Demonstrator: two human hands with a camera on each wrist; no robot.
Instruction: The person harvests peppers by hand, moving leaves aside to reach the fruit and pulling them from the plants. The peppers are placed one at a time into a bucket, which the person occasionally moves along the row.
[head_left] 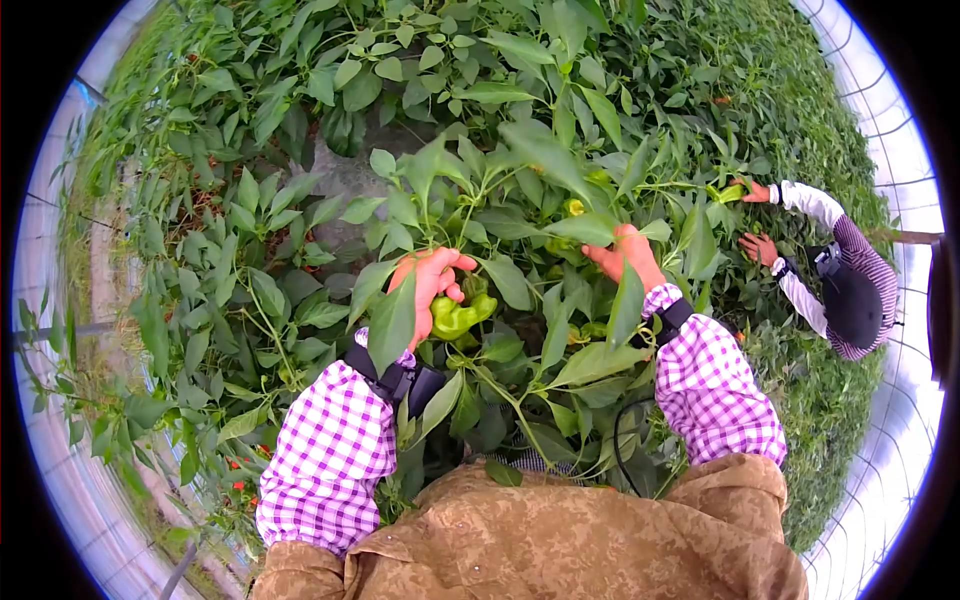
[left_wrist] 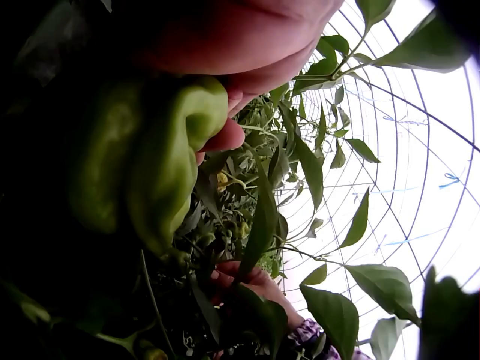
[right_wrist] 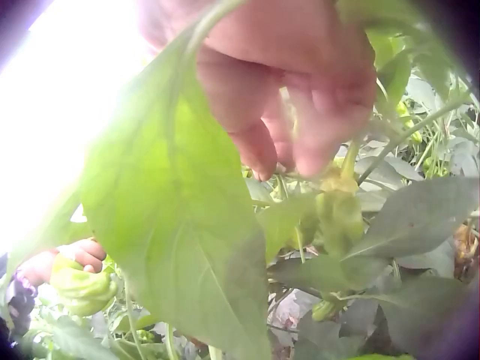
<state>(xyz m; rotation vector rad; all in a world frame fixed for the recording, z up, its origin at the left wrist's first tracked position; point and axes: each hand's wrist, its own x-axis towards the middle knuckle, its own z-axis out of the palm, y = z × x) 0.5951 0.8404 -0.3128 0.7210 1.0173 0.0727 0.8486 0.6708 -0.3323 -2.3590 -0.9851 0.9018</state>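
Head view: pepper plants (head_left: 430, 57) fill the space all round me, with another person (head_left: 865, 270) reaching into them off to my right. Closer in, my checked sleeves (head_left: 330, 440) lead to my left hand (head_left: 430, 285) and right hand (head_left: 630, 258), held apart among the stems. My left fingers are curled round the upper part of a green pepper (head_left: 465, 315), which sits between my hands but right at the left one. By the left wrist view, its long axis runs away from my palm; whether it is off the plant, I can't tell. On the right, a broad leaf (right_wrist: 176, 195) blocks part of the close view; my fingers bend downward, nearly together, and I can't tell whether they pinch anything. Just below those fingertips hangs a smaller pepper (right_wrist: 341, 221), lengthwise down, its stalk (right_wrist: 349, 159) beside them and far nearer my right hand than my left.
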